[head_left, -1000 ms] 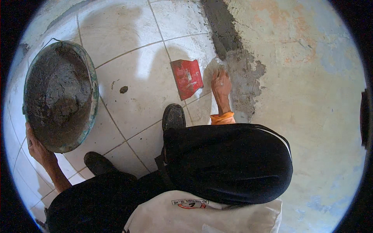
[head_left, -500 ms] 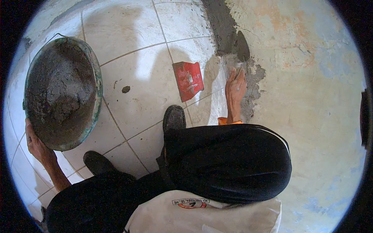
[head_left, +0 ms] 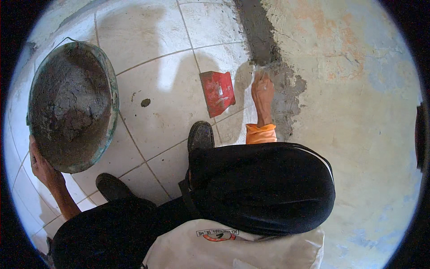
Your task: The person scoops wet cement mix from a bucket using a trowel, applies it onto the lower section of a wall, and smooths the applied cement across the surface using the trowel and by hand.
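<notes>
My left hand (head_left: 44, 172) is closed against the near left side of a green-rimmed bucket (head_left: 115, 96); some of its fingers are hidden behind the bucket. Wet grey mortar (head_left: 69, 103) lies inside. At the foot of the wall, my right hand (head_left: 263, 85) is closed round the handle of a trowel, held low against the corner of floor and wall. The trowel's blade is hardly distinguishable from the grey around it. A dark mortar strip (head_left: 257, 31) runs away from that hand along the wall base, and rougher patches (head_left: 291, 92) stick to the wall beside it.
A red angular plate-like piece (head_left: 218, 93) lies on the white floor tiles (head_left: 152, 80), left of my right hand. One small mortar blob (head_left: 145, 102) sits nearer the bucket. My shoes (head_left: 200, 135) stand between both hands. The stained, pale wall (head_left: 358, 125) rises on the right.
My right hand has moved slightly left and toward the floor, and the trowel blade seen against the wall before no longer stands out. More orange sleeve shows. The left hand and bucket stay about still.
</notes>
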A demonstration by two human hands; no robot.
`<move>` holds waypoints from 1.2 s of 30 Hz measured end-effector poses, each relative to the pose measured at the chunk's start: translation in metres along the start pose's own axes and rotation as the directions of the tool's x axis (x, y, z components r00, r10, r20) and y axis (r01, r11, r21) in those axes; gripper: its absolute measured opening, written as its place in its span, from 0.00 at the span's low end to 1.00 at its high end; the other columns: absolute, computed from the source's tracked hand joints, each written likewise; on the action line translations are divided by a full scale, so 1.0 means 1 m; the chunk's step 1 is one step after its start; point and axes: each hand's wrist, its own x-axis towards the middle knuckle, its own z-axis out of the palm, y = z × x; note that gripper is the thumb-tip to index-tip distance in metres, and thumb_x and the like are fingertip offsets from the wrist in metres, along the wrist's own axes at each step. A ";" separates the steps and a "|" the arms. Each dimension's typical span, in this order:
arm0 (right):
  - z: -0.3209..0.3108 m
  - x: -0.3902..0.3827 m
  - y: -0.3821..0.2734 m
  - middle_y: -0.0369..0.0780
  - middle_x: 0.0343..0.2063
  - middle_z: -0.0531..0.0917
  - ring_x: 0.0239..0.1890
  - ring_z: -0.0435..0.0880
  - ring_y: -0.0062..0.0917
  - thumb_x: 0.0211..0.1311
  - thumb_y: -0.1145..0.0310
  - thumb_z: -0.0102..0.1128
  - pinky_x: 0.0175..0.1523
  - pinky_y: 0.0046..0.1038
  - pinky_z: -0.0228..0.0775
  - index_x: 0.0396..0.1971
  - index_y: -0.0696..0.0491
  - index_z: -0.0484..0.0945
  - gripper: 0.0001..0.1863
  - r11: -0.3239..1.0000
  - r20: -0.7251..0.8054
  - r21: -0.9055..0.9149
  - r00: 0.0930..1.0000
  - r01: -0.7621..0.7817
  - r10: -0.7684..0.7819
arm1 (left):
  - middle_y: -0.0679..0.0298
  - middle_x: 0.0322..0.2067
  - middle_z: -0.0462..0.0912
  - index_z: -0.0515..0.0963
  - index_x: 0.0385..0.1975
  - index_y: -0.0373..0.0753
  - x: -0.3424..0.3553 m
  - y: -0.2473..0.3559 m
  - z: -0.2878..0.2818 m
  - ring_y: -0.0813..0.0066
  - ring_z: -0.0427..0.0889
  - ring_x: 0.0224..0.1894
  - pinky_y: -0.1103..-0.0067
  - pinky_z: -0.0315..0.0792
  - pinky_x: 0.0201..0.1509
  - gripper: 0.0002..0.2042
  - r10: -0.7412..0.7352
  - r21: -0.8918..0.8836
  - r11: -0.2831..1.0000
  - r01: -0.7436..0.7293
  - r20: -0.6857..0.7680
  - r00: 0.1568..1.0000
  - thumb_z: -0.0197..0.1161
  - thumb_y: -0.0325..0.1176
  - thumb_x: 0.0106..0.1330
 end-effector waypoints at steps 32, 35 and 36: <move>-0.137 -0.009 0.022 0.54 0.44 0.85 0.43 0.85 0.53 0.73 0.51 0.53 0.45 0.49 0.78 0.52 0.54 0.80 0.23 0.986 -0.224 -0.153 0.969 0.070 -0.103 | 0.55 0.59 0.80 0.72 0.65 0.34 -0.002 -0.003 -0.004 0.65 0.81 0.57 0.70 0.74 0.62 0.27 0.065 0.115 0.991 -0.064 -0.002 0.998 0.53 0.50 0.78; -0.118 -0.026 0.031 0.54 0.45 0.85 0.47 0.85 0.52 0.73 0.51 0.53 0.50 0.45 0.78 0.55 0.56 0.79 0.25 0.974 -0.034 -0.221 0.998 0.051 -0.059 | 0.55 0.58 0.80 0.73 0.65 0.33 0.000 -0.008 -0.006 0.66 0.81 0.56 0.71 0.74 0.62 0.28 0.097 0.164 0.982 -0.096 0.001 0.995 0.53 0.51 0.78; -0.109 -0.030 0.037 0.54 0.45 0.85 0.49 0.84 0.51 0.73 0.50 0.53 0.52 0.45 0.77 0.55 0.56 0.79 0.26 0.969 0.031 -0.242 0.998 0.054 -0.048 | 0.55 0.57 0.80 0.72 0.65 0.33 0.000 -0.009 -0.004 0.67 0.81 0.55 0.72 0.73 0.62 0.29 0.064 0.116 0.991 -0.065 0.010 0.998 0.53 0.52 0.77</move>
